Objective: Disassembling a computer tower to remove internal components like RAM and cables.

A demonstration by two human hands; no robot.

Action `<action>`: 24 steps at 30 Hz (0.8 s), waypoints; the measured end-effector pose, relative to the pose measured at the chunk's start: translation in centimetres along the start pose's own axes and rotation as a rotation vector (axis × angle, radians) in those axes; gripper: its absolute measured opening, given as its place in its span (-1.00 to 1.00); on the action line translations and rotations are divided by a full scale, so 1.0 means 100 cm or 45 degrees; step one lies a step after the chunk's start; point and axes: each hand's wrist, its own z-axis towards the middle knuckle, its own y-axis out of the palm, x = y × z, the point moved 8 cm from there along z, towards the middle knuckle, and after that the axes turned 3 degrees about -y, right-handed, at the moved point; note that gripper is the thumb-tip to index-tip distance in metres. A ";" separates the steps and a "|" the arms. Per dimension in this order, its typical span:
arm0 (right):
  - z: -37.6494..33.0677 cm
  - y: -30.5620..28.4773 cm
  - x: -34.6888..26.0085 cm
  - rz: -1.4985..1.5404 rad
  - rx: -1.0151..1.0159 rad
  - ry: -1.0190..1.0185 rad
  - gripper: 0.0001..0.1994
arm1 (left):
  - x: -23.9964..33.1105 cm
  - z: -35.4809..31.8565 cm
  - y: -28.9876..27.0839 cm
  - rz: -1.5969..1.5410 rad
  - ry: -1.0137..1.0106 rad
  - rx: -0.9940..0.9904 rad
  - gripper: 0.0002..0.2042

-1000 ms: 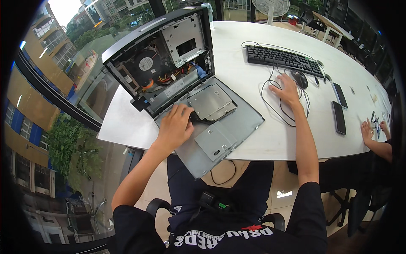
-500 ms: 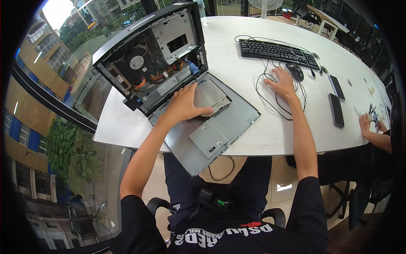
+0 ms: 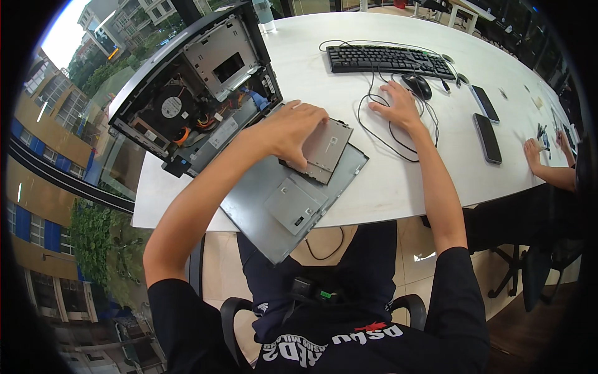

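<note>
Drive [image 3: 329, 148], mid-frame over the grey panel [image 3: 249, 209], was clamped in the left hand [image 3: 285, 132]; it seemed stiff, lightish, slick, best held by its side edges. The right hand [image 3: 400, 108], fingers apart, rested by cables [image 3: 360, 121], upper right.

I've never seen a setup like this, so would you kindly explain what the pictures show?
There is no robot: these are a person's bare hands, seen from a fisheye camera on their head, which bends straight edges. On the white table, an opened computer stands at left. The left hand holds a metal unit above a loose panel. The right hand is open, holding nothing, near the mouse and keyboard. Two phones lie farther right, before another person's hands.
</note>
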 end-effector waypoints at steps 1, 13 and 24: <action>0.000 0.001 0.000 -0.007 0.002 -0.006 -0.19 | 0.007 0.004 0.005 0.013 0.049 -0.030 -0.12; 0.005 -0.001 -0.003 -0.036 0.013 0.001 -0.20 | 0.031 0.020 0.028 0.004 0.142 -0.155 -0.20; -0.005 -0.008 -0.009 0.020 0.068 -0.081 -0.29 | 0.043 -0.001 0.012 0.069 0.196 0.105 -0.15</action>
